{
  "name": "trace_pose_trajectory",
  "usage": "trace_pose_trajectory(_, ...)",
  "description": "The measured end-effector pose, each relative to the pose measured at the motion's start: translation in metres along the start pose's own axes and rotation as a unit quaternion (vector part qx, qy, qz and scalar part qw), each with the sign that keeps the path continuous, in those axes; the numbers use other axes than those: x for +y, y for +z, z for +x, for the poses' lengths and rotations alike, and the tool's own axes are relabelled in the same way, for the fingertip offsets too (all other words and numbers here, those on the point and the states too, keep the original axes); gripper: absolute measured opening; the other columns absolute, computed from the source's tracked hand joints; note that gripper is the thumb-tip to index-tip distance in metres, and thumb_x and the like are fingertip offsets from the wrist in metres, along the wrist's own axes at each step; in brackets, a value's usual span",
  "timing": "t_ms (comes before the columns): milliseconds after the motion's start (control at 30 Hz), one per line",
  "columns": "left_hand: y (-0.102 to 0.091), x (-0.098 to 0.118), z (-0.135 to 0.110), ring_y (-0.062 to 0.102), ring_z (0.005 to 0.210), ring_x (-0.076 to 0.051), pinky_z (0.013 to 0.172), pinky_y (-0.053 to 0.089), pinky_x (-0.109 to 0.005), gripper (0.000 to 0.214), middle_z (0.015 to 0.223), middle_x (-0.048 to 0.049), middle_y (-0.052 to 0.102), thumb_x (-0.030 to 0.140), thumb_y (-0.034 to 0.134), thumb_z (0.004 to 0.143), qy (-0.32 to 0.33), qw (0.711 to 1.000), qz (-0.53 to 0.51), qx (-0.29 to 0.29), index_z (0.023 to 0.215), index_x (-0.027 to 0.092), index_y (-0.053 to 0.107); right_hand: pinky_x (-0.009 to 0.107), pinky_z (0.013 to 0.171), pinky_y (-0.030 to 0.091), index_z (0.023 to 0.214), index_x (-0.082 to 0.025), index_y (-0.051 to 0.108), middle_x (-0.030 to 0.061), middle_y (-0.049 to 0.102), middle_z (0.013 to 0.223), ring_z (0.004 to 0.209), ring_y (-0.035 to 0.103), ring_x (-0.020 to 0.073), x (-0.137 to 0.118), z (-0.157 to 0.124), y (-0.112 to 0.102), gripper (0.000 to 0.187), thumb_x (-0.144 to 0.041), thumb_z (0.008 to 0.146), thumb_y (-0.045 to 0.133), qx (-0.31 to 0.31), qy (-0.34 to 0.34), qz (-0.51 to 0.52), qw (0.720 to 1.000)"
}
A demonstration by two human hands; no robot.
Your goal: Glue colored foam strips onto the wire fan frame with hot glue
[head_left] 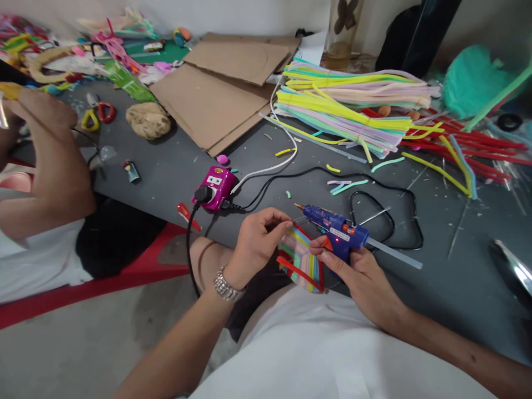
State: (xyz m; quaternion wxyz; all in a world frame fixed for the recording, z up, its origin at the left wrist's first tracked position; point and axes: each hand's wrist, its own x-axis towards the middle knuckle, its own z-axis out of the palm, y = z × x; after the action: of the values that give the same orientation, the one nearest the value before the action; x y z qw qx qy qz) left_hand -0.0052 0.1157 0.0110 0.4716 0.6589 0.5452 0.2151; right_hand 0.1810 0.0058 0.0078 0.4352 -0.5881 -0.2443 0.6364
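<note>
Red fuzzy stems edge the striped piece point(308, 262) that I am watching through the head camera, held low between the two hands, in front of the white shirt and at the near edge of the table point(440, 288). Left hand point(266, 235): thumb and forefinger together, pinching the piece at its upper left edge. Right hand point(357, 277): thumb and forefinger close together at its right edge; I cannot tell whether they clamp it, or how the other fingers meet the glue gun point(334, 226) behind them. A loose-looking red strip point(300, 273) crosses the lower part. Handling estimate: very light, soft and grippy on the surface, bendable, with some stiffness if the stems have wire cores; the joins are probably its weakest places. I would hold it by the bordered edges, flat between finger pads, and not squeeze the striped middle. The gun shows a red light, so I would treat its nozzle as hot; it points left, above the piece. Farther out: short stem offcuts point(349, 187), a black cord point(411, 205) and a magenta socket block point(215, 189); beyond, bundled stems point(344, 116) and cardboard sheets point(233, 105). At far left, a co-worker's arm point(60, 149).
</note>
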Motion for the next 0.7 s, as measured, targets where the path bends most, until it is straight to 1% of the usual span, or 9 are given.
trace_pose_trajectory(67, -0.002, 0.001, 0.003, 0.062, 0.064, -0.013, 0.06, 0.048, -0.023, 0.018, 0.074, -0.0027, 0.073, 0.032, 0.073, 0.078, -0.014, 0.999, -0.037, -0.023, 0.086, 0.015, 0.074, 0.045, 0.103, 0.054, 0.103, -0.023, 0.071, 0.0058, 0.077, 0.105, 0.105, 0.069, 0.0261, -0.001, 0.0, 0.001, 0.047, -0.061, 0.077, 0.079, 0.001, 0.001, 0.005, 1.0)
trace_pose_trajectory(133, -0.005, 0.003, 0.005, 0.065, 0.07, -0.015, 0.063, 0.051, -0.024, 0.028, 0.083, -0.0052, 0.076, 0.03, 0.075, 0.075, -0.042, 0.995, -0.078, -0.044, 0.097, 0.014, 0.075, 0.045, 0.103, 0.054, 0.104, -0.023, 0.072, 0.0062, 0.077, 0.106, 0.106, 0.069, 0.026, -0.002, -0.001, 0.001, 0.048, -0.062, 0.077, 0.079, 0.003, 0.002, 0.006, 1.0)
trace_pose_trajectory(200, -0.009, 0.007, 0.006, 0.067, 0.077, -0.016, 0.068, 0.054, -0.026, 0.036, 0.091, -0.0076, 0.078, 0.031, 0.075, 0.074, -0.077, 0.988, -0.114, -0.076, 0.105, 0.013, 0.075, 0.044, 0.105, 0.053, 0.106, -0.023, 0.072, 0.0066, 0.077, 0.109, 0.109, 0.069, 0.0259, -0.003, -0.001, 0.001, 0.05, -0.062, 0.076, 0.08, 0.001, 0.003, 0.006, 1.0)
trace_pose_trajectory(267, -0.014, 0.014, 0.007, 0.067, 0.081, -0.016, 0.073, 0.055, -0.027, 0.037, 0.097, -0.0086, 0.078, 0.033, 0.076, 0.075, -0.11, 0.977, -0.131, -0.125, 0.107, 0.012, 0.076, 0.043, 0.106, 0.053, 0.106, -0.022, 0.072, 0.0068, 0.077, 0.111, 0.11, 0.069, 0.0258, -0.004, -0.002, 0.0, 0.05, -0.062, 0.076, 0.08, -0.004, 0.005, 0.005, 1.0)
trace_pose_trajectory(300, -0.018, 0.017, 0.007, 0.066, 0.079, -0.015, 0.073, 0.054, -0.027, 0.036, 0.096, -0.0079, 0.078, 0.033, 0.077, 0.075, -0.121, 0.973, -0.13, -0.146, 0.105, 0.013, 0.076, 0.043, 0.106, 0.053, 0.106, -0.022, 0.072, 0.0068, 0.077, 0.112, 0.11, 0.069, 0.0255, -0.004, -0.001, 0.0, 0.051, -0.062, 0.076, 0.08, -0.005, 0.004, 0.003, 1.0)
trace_pose_trajectory(400, -0.026, 0.024, 0.007, 0.056, 0.063, -0.009, 0.061, 0.047, -0.021, 0.032, 0.081, -0.0024, 0.072, 0.032, 0.079, 0.074, -0.158, 0.962, -0.13, -0.181, 0.1, 0.013, 0.076, 0.042, 0.103, 0.054, 0.104, -0.021, 0.073, 0.0067, 0.078, 0.107, 0.105, 0.07, 0.0242, -0.003, -0.001, -0.002, 0.05, -0.062, 0.077, 0.08, -0.012, -0.003, -0.004, 1.0)
trace_pose_trajectory(500, -0.028, 0.022, 0.007, 0.047, 0.051, -0.005, 0.048, 0.035, -0.018, 0.032, 0.07, 0.0022, 0.065, 0.032, 0.082, 0.072, -0.203, 0.946, -0.171, -0.185, 0.098, 0.014, 0.074, 0.04, 0.101, 0.056, 0.105, -0.021, 0.073, 0.0062, 0.077, 0.105, 0.104, 0.07, 0.0231, -0.002, 0.0, -0.004, 0.048, -0.06, 0.078, 0.08, -0.019, -0.009, 0.001, 1.0)
trace_pose_trajectory(600, -0.027, 0.017, 0.008, 0.044, 0.044, -0.003, 0.042, 0.029, -0.017, 0.035, 0.065, 0.0041, 0.061, 0.031, 0.086, 0.067, -0.243, 0.924, -0.23, -0.185, 0.095, 0.014, 0.072, 0.041, 0.1, 0.057, 0.106, -0.022, 0.073, 0.0061, 0.078, 0.105, 0.103, 0.071, 0.0228, -0.002, -0.001, -0.005, 0.044, -0.056, 0.08, 0.08, -0.026, -0.009, 0.011, 1.0)
trace_pose_trajectory(700, -0.025, 0.014, 0.009, 0.039, 0.041, -0.001, 0.04, 0.025, -0.016, 0.036, 0.065, 0.0043, 0.06, 0.029, 0.089, 0.063, -0.269, 0.9, -0.286, -0.19, 0.09, 0.014, 0.071, 0.042, 0.101, 0.057, 0.107, -0.021, 0.074, 0.0067, 0.078, 0.105, 0.104, 0.072, 0.0233, -0.002, -0.001, -0.005, 0.042, -0.054, 0.08, 0.081, -0.041, -0.006, 0.035, 0.999)
